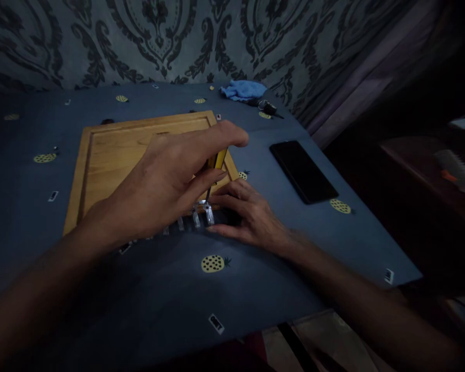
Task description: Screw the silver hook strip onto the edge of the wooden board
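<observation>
My left hand [170, 173] is closed around a screwdriver [219, 159] with a yellow handle. It stands nearly upright, its thin shaft reaching down to a small shiny metal piece [209, 214]. Beside that piece, my right hand [251, 214] pinches at it with thumb and fingers, near the front right corner of a wooden board [87, 155]. Several similar metal pieces [196, 217] form a row to the left along the board's near edge, partly hidden by my left hand. What joins them is too dark to make out.
The table [139, 305] has a blue cover with pineapple prints. A black phone [303, 171] lies to the right. Toward the back are a blue cloth [243, 90] and what looks like keys [269, 107]. A patterned wall [158, 41] stands behind.
</observation>
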Available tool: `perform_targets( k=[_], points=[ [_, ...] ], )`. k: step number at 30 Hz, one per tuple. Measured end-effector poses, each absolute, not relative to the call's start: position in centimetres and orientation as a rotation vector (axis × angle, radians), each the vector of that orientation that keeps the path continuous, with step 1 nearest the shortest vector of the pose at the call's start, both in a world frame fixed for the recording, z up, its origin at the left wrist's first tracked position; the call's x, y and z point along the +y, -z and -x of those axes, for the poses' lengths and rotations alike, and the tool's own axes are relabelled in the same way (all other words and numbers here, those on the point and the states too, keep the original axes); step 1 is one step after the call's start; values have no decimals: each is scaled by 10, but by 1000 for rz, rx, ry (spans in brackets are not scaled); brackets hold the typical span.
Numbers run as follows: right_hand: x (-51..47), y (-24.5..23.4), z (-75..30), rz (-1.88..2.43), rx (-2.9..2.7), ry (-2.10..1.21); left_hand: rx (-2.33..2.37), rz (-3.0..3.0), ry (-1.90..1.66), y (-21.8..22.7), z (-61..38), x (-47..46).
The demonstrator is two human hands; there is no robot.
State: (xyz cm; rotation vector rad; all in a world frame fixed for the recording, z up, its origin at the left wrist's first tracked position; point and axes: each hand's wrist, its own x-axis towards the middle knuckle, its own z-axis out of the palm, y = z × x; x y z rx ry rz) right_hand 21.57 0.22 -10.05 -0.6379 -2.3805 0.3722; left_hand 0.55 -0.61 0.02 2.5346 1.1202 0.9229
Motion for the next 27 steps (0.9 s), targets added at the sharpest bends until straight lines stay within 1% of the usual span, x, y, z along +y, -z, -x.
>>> perform_targets(
  k=[5, 10, 15, 24, 27],
  points=[
    [2, 100, -217, 652, -2398, -398, 1284, -2538, -977, -19, 1, -15],
    [1, 98, -217, 649, -2406, -378, 1347, -2553, -870, -33, 14, -18],
    [0, 97, -218, 684, -2442, -386, 1420, -2644, -804, -29, 27, -11],
    [2, 98, -219, 642, -2439, -373, 1601, -2495, -728, -22, 26, 1],
    [2, 97, -219, 653, -2448, -376, 1590, -2497, -734, -20, 26, 2]
  ],
)
